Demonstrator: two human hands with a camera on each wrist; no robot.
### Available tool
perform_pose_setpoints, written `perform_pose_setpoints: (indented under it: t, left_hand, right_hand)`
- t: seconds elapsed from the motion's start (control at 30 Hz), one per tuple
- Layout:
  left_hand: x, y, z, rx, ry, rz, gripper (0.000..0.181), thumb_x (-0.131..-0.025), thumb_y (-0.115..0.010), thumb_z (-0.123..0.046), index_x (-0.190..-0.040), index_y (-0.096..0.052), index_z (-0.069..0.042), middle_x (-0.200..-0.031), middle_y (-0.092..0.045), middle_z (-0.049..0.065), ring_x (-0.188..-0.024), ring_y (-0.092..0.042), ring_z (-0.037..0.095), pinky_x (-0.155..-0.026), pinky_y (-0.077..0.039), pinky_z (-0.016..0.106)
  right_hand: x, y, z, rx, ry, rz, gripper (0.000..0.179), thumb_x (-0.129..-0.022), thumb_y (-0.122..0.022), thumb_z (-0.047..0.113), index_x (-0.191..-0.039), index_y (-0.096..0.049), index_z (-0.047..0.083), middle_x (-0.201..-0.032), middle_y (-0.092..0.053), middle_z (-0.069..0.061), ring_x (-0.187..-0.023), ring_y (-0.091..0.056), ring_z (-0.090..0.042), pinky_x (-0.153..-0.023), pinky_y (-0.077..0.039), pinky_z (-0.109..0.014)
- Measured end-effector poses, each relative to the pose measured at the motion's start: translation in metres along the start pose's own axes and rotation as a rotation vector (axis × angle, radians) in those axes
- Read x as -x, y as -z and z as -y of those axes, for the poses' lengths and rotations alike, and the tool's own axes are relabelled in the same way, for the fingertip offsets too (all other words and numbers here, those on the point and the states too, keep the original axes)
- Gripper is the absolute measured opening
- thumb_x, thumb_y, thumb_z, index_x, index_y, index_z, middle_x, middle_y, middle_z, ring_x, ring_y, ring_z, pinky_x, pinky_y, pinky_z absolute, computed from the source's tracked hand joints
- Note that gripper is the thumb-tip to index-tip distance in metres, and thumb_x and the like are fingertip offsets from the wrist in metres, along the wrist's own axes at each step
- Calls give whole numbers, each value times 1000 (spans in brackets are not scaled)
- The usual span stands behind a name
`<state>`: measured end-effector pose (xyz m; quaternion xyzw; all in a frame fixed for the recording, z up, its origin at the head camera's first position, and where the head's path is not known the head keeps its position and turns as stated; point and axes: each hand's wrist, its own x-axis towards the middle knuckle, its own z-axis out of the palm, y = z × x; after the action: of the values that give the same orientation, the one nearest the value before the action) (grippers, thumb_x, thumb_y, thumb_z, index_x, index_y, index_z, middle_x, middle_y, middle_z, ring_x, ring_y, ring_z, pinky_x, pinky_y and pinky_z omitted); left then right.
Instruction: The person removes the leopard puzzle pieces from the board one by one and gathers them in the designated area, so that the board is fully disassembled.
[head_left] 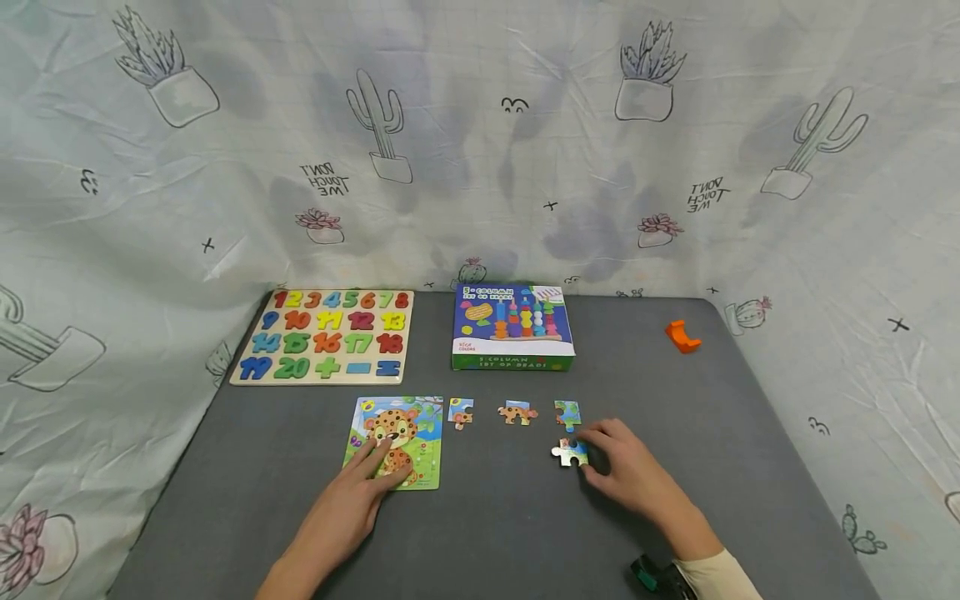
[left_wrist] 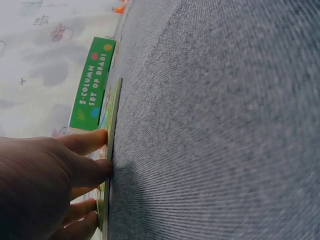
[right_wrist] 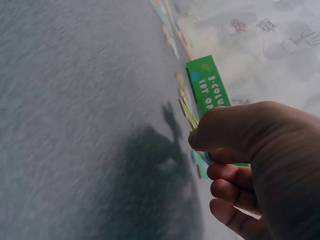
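Note:
My left hand (head_left: 347, 498) rests with spread fingers on a square leopard picture puzzle (head_left: 426, 421). In the left wrist view its fingertips press the face of the puzzle board (left_wrist: 116, 107), which shows edge-on. Between thumb and fingers, my right hand (head_left: 633, 471) pinches a jigsaw piece (head_left: 573, 454) with blue and green on it. The right wrist view shows this piece (right_wrist: 187, 114) tilted above its shadow on the grey tabletop. Just beyond lie three loose pieces: a blue-green one (head_left: 567, 413), a spotted orange one (head_left: 517, 412) and one with a yellow corner (head_left: 460, 412).
Behind the leopard puzzle lies a wooden number board (head_left: 322, 337). A boxed bead set (head_left: 513, 329) stands at the back middle, and an orange curved block (head_left: 682, 337) lies at the back right. Patterned cloth (head_left: 465, 167) hangs around the table (head_left: 480, 542).

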<state>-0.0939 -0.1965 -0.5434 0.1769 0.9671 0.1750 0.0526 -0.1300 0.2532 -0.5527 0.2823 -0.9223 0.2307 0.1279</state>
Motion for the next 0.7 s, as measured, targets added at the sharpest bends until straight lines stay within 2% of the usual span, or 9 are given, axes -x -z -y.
perform_pose_setpoints:
  t: [0.23,0.33,0.7]
  left_hand:
    - [1,-2,1,3,-3,-6,42,-104,-73,-5,-140,-78,-26,-166,-48,14,-157,-36,41,-113,-48,64]
    - [0,-4,2,-2,-13,-23,42,-104,-72,-4,-139,-78,-26,-166,-48,14,-157,-36,41,-112,-50,63]
    - [0,-6,2,-13,-30,-52,43,-103,-71,-2,-138,-79,-26,-164,-50,15,-156,-39,41,-111,-51,63]
  right_hand:
    - [6,-3,-4,-21,-116,67,41,-81,-91,2,-119,-79,6,-114,-67,-2,-105,-62,-22,-86,-59,-47]
    - [5,-5,-5,-31,-140,72,40,-82,-91,2,-119,-79,7,-114,-67,-1,-105,-62,-22,-87,-59,-48]
    - [6,-6,-9,-44,-125,36,42,-80,-93,3,-119,-80,7,-114,-68,-1,-105,-64,-23,-87,-59,-49]
